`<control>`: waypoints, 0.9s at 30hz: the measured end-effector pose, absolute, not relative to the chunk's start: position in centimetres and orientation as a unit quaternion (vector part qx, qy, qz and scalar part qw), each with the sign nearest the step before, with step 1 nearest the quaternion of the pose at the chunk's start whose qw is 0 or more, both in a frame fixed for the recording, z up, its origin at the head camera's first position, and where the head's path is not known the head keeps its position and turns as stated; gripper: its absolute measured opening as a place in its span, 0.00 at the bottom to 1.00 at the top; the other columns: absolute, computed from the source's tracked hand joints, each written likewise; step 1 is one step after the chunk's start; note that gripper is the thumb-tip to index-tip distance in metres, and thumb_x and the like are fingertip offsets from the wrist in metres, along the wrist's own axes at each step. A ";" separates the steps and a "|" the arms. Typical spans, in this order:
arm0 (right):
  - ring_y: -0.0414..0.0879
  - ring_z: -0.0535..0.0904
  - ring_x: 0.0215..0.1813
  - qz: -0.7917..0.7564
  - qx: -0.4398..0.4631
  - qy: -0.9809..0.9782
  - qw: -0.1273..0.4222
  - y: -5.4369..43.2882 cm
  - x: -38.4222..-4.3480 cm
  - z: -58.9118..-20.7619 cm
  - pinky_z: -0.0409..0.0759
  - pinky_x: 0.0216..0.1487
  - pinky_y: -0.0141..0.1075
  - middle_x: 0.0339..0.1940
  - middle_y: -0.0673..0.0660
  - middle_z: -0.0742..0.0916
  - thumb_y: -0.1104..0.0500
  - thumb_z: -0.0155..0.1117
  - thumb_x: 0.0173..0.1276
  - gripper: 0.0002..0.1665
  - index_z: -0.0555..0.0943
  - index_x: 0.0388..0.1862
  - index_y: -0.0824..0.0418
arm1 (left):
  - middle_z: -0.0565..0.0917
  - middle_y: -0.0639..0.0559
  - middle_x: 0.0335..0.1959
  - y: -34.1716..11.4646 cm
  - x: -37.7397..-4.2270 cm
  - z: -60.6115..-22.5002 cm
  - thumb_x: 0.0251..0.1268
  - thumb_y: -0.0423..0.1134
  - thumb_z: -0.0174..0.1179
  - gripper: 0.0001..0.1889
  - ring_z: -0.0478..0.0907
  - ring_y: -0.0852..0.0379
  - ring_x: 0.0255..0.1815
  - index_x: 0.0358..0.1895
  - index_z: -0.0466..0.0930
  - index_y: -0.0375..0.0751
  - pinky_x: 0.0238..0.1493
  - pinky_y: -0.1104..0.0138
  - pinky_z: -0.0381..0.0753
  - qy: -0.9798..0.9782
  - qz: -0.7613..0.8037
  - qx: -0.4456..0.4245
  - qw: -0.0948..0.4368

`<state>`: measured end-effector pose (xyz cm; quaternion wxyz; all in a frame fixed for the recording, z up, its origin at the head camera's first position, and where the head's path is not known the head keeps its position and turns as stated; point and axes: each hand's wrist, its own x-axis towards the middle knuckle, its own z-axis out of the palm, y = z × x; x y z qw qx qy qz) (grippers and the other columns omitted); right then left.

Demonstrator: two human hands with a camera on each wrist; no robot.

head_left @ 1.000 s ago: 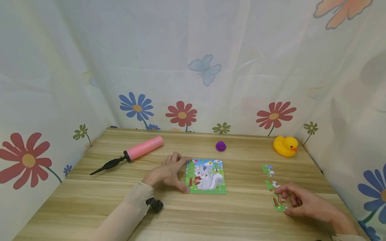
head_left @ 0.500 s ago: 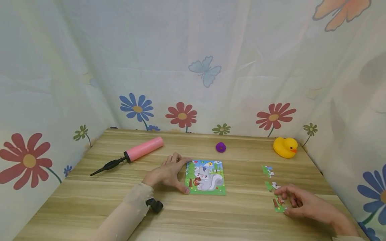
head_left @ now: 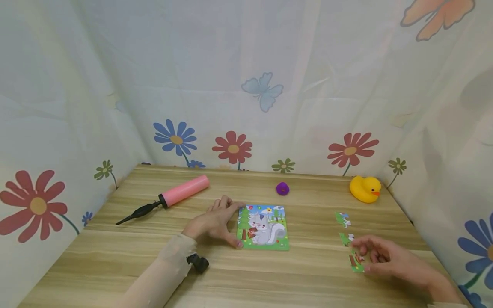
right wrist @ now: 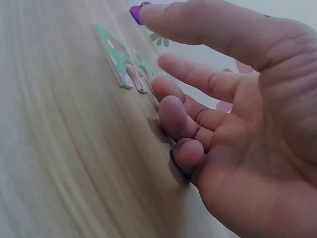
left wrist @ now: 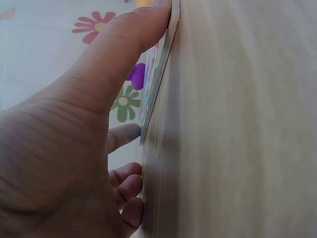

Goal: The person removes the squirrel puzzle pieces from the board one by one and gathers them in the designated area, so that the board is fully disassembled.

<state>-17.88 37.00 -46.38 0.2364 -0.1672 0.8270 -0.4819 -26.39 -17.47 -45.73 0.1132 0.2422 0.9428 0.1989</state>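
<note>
A square picture puzzle (head_left: 265,229) of a grey squirrel lies on the table's middle. My left hand (head_left: 213,222) spans its left edge, thumb at the near corner and index finger at the far one. In the left wrist view, both tips touch the thin puzzle edge (left wrist: 157,79), with the other fingers curled beside it. On the right, my right hand (head_left: 396,261) hovers by a small column of loose puzzle pieces. Its thumb and index finger are spread around the nearest piece (head_left: 355,262). The right wrist view shows that piece (right wrist: 113,57) flat on the wood, apart from the thumb.
Two other pieces lie farther back, a middle piece (head_left: 345,239) and a far piece (head_left: 342,219). A yellow rubber duck (head_left: 363,189) sits at the back right. A small purple object (head_left: 283,188) stands behind the puzzle, and a pink hand pump (head_left: 185,191) lies left.
The right thumb and index finger have eased slightly off the nearest piece, which stays on the table. The left hand and puzzle have not moved.
</note>
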 end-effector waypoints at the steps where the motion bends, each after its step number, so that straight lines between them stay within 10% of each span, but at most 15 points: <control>1: 0.50 0.80 0.51 -0.483 -0.161 0.829 0.232 37.0 -17.9 -46.2 0.78 0.48 0.34 0.61 0.64 0.83 0.59 0.68 0.83 0.32 0.71 0.80 0.68 | 0.64 0.42 0.71 -17.5 -26.4 -45.7 0.44 0.68 0.88 0.67 0.61 0.43 0.67 0.89 0.61 0.57 0.68 0.48 0.67 0.943 0.200 0.242 0.114; 9: 0.46 0.83 0.50 -0.487 -0.107 0.861 0.101 35.5 -18.4 -44.9 0.86 0.47 0.36 0.69 0.70 0.80 0.59 0.72 0.82 0.42 0.64 0.85 0.66 | 0.64 0.42 0.72 -17.6 -26.2 -45.7 0.45 0.68 0.88 0.66 0.62 0.43 0.65 0.89 0.61 0.59 0.66 0.50 0.67 0.942 0.199 0.246 0.112; 19: 0.28 0.79 0.67 -0.501 -0.170 0.848 0.011 32.8 -20.3 -40.6 0.87 0.53 0.35 0.86 0.68 0.63 0.61 0.75 0.79 0.66 0.41 0.95 0.35 | 0.64 0.42 0.72 -17.4 -26.3 -45.8 0.44 0.68 0.88 0.66 0.62 0.43 0.66 0.89 0.61 0.59 0.67 0.49 0.67 0.944 0.193 0.242 0.115; 27: 0.51 0.78 0.75 -0.529 -0.217 0.820 0.009 27.5 -22.3 -37.7 0.85 0.60 0.34 0.88 0.64 0.62 0.62 0.76 0.77 0.67 0.41 0.95 0.34 | 0.64 0.43 0.72 -17.5 -26.5 -45.9 0.44 0.68 0.88 0.67 0.62 0.44 0.66 0.89 0.60 0.59 0.66 0.50 0.67 0.943 0.193 0.248 0.109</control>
